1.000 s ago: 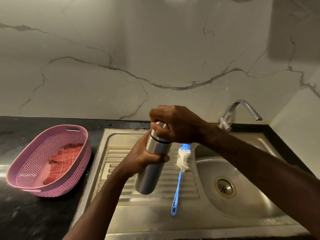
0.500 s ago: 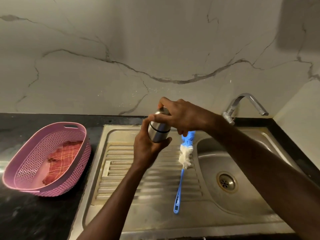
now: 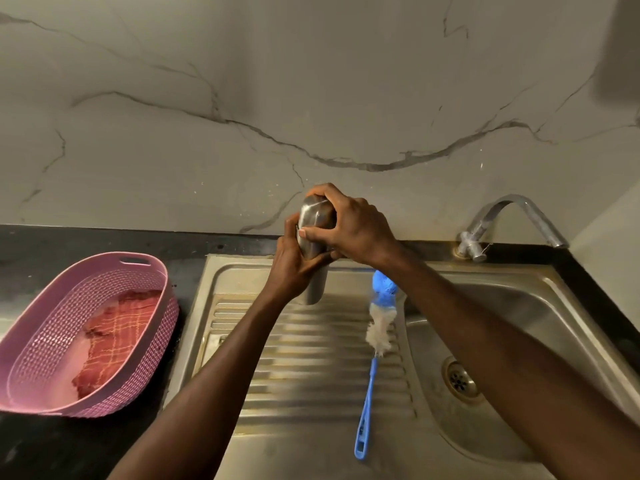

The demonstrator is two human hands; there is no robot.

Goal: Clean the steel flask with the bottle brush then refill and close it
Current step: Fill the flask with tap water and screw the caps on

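I hold the steel flask (image 3: pixel 316 289) above the sink's drainboard, its top tilted toward me. My left hand (image 3: pixel 294 268) wraps the flask's body from the left. My right hand (image 3: pixel 349 226) is clamped over the flask's steel cap (image 3: pixel 311 216) at the top end. The bottle brush (image 3: pixel 375 337), blue-handled with white bristles and a blue tip, lies untouched on the drainboard just right of the flask, handle pointing toward me.
The steel sink bowl (image 3: pixel 540 327) with its drain (image 3: pixel 459 379) lies to the right, under my right forearm. A chrome tap (image 3: pixel 512 220) stands at the back right. A pink plastic basket (image 3: pixel 152 271) holding a red checked cloth (image 3: pixel 114 334) sits on the black counter, left.
The flask has risen and swung so its capped end now faces me. Both hands have kept their hold, the right one shifting round the cap.
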